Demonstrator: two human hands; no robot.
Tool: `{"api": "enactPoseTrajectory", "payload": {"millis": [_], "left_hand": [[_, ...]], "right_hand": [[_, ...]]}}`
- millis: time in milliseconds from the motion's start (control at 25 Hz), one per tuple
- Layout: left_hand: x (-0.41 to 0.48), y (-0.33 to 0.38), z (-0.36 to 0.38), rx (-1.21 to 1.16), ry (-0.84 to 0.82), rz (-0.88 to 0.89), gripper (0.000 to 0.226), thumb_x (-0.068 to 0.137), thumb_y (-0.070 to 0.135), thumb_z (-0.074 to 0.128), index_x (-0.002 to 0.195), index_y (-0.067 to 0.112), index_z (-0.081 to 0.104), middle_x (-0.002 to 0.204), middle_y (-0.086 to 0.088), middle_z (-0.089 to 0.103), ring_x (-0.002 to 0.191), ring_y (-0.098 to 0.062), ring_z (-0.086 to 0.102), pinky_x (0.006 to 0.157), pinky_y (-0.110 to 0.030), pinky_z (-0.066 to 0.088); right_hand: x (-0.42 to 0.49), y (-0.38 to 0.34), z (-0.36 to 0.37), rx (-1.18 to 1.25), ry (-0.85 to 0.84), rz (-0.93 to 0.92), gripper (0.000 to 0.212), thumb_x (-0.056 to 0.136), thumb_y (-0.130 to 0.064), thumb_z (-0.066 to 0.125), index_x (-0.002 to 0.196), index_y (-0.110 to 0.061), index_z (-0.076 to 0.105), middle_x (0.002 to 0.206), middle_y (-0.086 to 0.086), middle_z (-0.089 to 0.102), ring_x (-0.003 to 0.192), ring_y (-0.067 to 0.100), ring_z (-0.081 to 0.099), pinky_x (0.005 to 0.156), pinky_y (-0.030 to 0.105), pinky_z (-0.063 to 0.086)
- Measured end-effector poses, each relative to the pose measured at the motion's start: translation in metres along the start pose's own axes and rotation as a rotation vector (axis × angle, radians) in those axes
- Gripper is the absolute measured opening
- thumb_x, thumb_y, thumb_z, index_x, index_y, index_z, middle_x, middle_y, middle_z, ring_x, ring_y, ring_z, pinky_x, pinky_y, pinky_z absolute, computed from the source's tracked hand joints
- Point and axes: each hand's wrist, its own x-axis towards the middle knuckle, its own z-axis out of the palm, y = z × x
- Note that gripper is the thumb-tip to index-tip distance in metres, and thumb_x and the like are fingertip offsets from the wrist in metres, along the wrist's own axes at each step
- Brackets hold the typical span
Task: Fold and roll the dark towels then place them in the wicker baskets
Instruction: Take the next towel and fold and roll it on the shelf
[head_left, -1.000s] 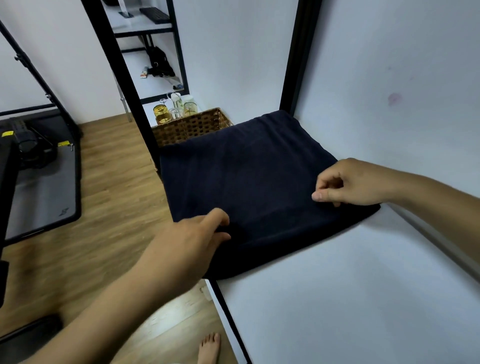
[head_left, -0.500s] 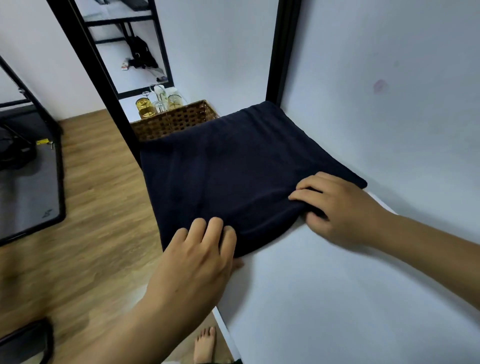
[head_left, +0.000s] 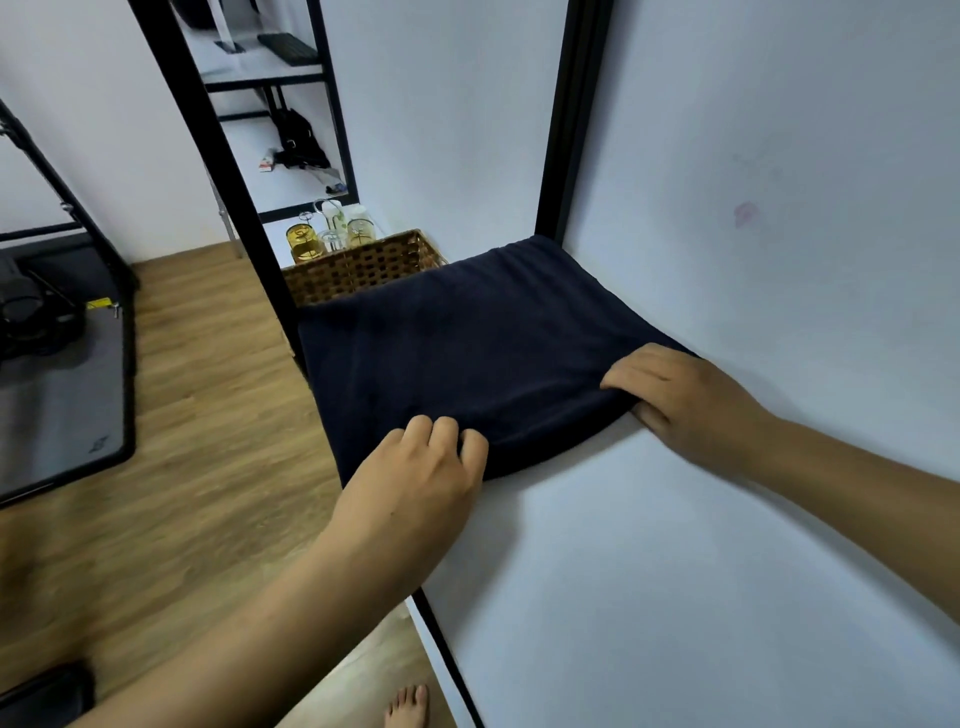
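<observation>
Folded dark towel (head_left: 467, 343) lies flat at the white desk's (head_left: 675, 571) far left end, wicker basket (head_left: 363, 267) just beyond; left hand (head_left: 415, 483) grips its near edge with curled fingers, right hand (head_left: 685, 400) pinches its near right corner, thumb seemingly underneath.

Light: soft, even, cool, fairly bright | shadows: faint ones under left hand (head_left: 415, 470) and right hand (head_left: 685, 400) on the white table (head_left: 649, 582) | towel (head_left: 467, 343): near black, folds barely showing | blur: floor (head_left: 197, 426) smeared at left | edges: posts (head_left: 576, 119) bowing, wide-angle stretch
</observation>
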Motion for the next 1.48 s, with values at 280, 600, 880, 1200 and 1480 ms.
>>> {"api": "enactPoseTrajectory", "payload": {"millis": [280,600,880,1200,1480], "left_hand": [[-0.013,-0.008,-0.008,-0.256,-0.162,0.000,0.036,0.083,-0.001,0.052,0.111,0.022,0.049,0.090,0.006,0.052,0.078,-0.013,0.053,0.068,-0.031,0.055],[-0.021,-0.023,-0.013,-0.845,-0.283,-0.159,0.034,0.102,0.015,0.053,0.128,0.037,0.056,0.101,0.020,0.068,0.084,-0.001,0.064,0.070,-0.015,0.049],[0.004,-0.038,-0.022,-0.456,-0.363,-0.325,0.022,0.096,0.033,0.058,0.116,0.035,0.048,0.092,0.011,0.058,0.083,-0.012,0.062,0.076,-0.035,0.054],[-0.023,0.063,0.021,-0.183,0.056,-0.046,0.061,0.093,0.042,0.042,0.139,0.004,0.057,0.147,-0.018,0.051,0.138,-0.036,0.047,0.109,-0.056,0.031],[-0.008,0.023,0.033,-0.309,0.113,-0.064,0.052,0.092,0.029,0.063,0.141,0.012,0.057,0.144,-0.005,0.058,0.127,-0.021,0.060,0.108,-0.033,0.042]], "right_hand": [[0.006,-0.006,-0.028,-0.104,-0.323,0.048,0.031,0.095,-0.015,0.042,0.120,-0.024,0.059,0.108,-0.006,0.063,0.103,0.017,0.057,0.081,0.032,0.048],[0.027,-0.001,-0.062,0.233,-0.717,0.247,0.009,0.102,-0.026,0.052,0.100,-0.032,0.059,0.074,-0.029,0.057,0.070,-0.005,0.052,0.068,0.015,0.041],[0.069,0.017,-0.041,0.330,-0.833,0.348,0.018,0.096,-0.037,0.060,0.080,-0.032,0.065,0.065,-0.022,0.058,0.062,-0.002,0.050,0.072,0.021,0.042],[0.091,0.019,-0.039,0.282,-0.939,0.439,0.018,0.091,-0.040,0.068,0.081,-0.025,0.072,0.066,-0.022,0.060,0.073,0.003,0.053,0.079,0.024,0.042],[0.071,0.018,-0.054,0.223,-0.538,0.437,0.013,0.082,-0.039,0.077,0.082,-0.030,0.066,0.079,-0.014,0.068,0.073,0.007,0.061,0.076,0.029,0.050]]}}
